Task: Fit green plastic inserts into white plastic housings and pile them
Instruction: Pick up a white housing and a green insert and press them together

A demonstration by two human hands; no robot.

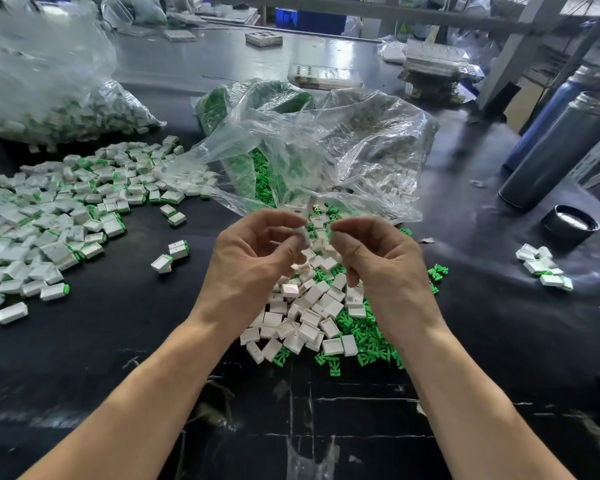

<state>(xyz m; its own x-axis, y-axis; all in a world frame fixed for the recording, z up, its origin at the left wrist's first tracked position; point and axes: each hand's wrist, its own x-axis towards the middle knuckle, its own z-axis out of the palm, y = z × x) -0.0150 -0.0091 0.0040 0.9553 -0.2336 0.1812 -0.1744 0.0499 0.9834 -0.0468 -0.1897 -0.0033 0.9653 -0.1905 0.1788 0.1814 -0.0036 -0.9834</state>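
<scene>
a dark, scuffed surface (118, 341) in a cluttered workshop carries everything i need. my left hand (253, 261) pinches a white housing (302, 235) at its fingertips, and my right hand (378, 258) is curled around what looks like a green insert (333, 232), mostly hidden by my fingers; the two parts sit close together, just above the loose mix of white housings and green inserts (319, 313) lying under my hands. to do this well i should probably square the insert to the housing's open side before pressing, and push straight so it seats flush, not cocked. beyond my hands a clear plastic bag (326, 143) lies open, holding green inserts and some white housings that spill toward me. off to my left spreads the pile of finished pieces (49, 220), white with green ends, and beyond it a second bag (49, 98) packed with more of them.
</scene>
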